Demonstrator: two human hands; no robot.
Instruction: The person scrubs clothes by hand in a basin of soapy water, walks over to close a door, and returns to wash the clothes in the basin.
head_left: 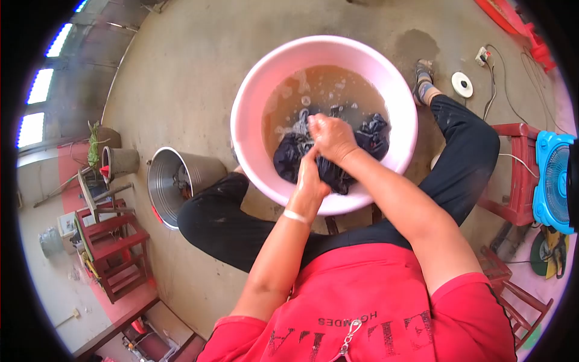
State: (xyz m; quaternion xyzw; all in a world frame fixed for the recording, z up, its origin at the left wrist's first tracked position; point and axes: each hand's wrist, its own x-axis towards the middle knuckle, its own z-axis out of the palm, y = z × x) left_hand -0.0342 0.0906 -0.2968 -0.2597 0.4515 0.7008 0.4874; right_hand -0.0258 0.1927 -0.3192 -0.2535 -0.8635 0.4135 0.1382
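A large pink basin [246, 114] stands between my knees, holding murky brown water [329, 78] with patches of foam. Dark wet clothing [289, 158] is bunched in it, partly above the water on the near side. My right hand [330, 139] is closed in a fist over the middle of the cloth, with a greyish soapy part beside its knuckles. Just nearer to me, my left hand [309, 181] is closed on the dark clothing, its fingertips close under the right hand. A white band circles the left wrist. What lies inside the right fist is mostly hidden.
Left of my knee a metal bucket [172, 187] lies tilted with something dark inside. Beyond it are a smaller bucket [122, 163] and a red wooden chair [117, 247]. On the right are a red stool [520, 175], a blue fan [552, 181], a white lid [462, 84] and cables.
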